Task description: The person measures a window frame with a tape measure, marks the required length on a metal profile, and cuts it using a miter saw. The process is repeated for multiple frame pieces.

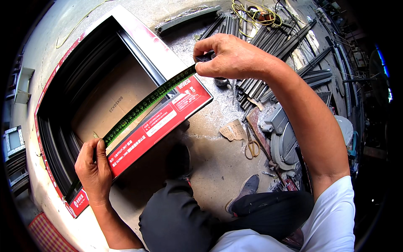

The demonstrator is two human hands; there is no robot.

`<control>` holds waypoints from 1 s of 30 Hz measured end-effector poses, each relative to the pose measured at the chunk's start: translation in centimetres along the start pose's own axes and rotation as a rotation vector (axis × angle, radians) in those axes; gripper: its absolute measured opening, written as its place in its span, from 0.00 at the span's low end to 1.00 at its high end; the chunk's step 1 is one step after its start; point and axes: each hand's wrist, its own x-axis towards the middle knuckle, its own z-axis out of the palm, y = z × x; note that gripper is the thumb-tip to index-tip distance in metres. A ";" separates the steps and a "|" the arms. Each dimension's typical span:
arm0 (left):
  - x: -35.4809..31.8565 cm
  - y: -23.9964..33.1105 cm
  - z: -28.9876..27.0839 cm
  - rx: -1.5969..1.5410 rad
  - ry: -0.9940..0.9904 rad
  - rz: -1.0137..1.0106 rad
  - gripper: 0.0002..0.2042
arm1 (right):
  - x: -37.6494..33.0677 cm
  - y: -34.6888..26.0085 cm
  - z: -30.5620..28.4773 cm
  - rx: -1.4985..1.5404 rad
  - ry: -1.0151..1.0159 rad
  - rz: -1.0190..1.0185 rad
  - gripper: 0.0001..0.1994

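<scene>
A green tape measure blade (147,101) with dark markings stretches slantwise between my two hands. My left hand (95,168) is closed, pinching its lower left end at the near side of a box. Higher up, my right hand (224,56) is closed round the other end, where a dark part shows between the fingers; most of it is hidden by the hand. Under the blade stands an open cardboard box (155,138) with red and white printed sides. Dark strips (54,126) line its inside along the left, and the brown cardboard bottom shows.
At the upper right, many dark metal bars (273,46) lie on the floor with a yellow cord (252,12) over them. Scissors (252,147) and a torn cardboard piece (233,130) lie beside a grey machine (287,145). A checked cloth (48,235) is at the lower left.
</scene>
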 end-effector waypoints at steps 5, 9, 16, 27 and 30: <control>0.0 0.0 0.0 -0.006 0.002 -0.004 0.07 | 0.3 0.3 0.0 -0.032 -0.002 -0.027 0.13; 0.0 -0.1 0.0 0.008 0.005 0.010 0.07 | 0.0 -0.1 -0.1 -0.002 -0.002 -0.018 0.14; 0.0 -0.1 0.1 -0.008 0.006 0.002 0.07 | 0.0 0.1 0.0 -0.031 0.013 -0.024 0.16; -0.2 -0.3 -0.2 0.014 -0.027 -0.004 0.10 | 0.0 0.0 -0.1 -0.036 0.008 -0.020 0.17; -0.1 -0.2 -0.1 0.010 -0.032 -0.006 0.10 | 0.2 0.4 0.0 -0.033 0.014 -0.034 0.16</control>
